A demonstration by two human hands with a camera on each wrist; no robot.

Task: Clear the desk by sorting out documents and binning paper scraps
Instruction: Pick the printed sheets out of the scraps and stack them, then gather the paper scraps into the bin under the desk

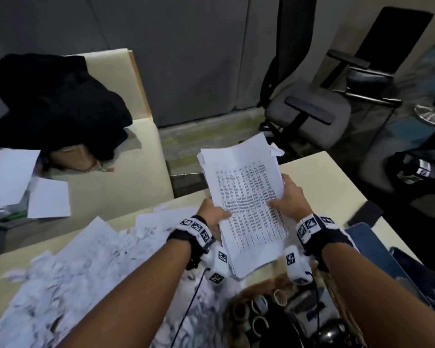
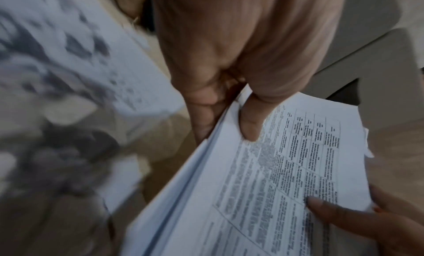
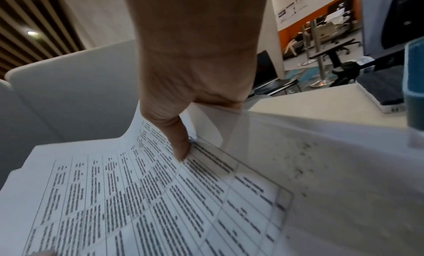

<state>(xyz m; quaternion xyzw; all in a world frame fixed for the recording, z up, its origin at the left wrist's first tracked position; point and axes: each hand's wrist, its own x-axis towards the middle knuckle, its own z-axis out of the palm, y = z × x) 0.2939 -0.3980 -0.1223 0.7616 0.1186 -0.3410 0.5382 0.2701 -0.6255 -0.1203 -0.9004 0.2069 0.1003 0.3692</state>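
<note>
A thick stack of printed documents (image 1: pixel 246 197) with tables of text is held up above the desk (image 1: pixel 319 169). My left hand (image 1: pixel 212 216) grips its left edge, thumb on top (image 2: pixel 249 125) and fingers underneath. My right hand (image 1: pixel 288 197) grips the right edge, thumb pressed on the top sheet (image 3: pixel 181 147), fingers hidden below the pages. A wide heap of torn paper scraps (image 1: pixel 68 272) covers the desk at the left, under my left forearm.
A second table (image 1: pixel 126 182) at the back left carries a black garment (image 1: pixel 55 101), a cardboard box (image 1: pixel 73 156) and loose white sheets (image 1: pixel 48 199). Office chairs (image 1: pixel 309 116) stand beyond the desk. Blue folders (image 1: pixel 377 254) lie at the right edge; a container of tape rolls (image 1: pixel 274 310) sits below my hands.
</note>
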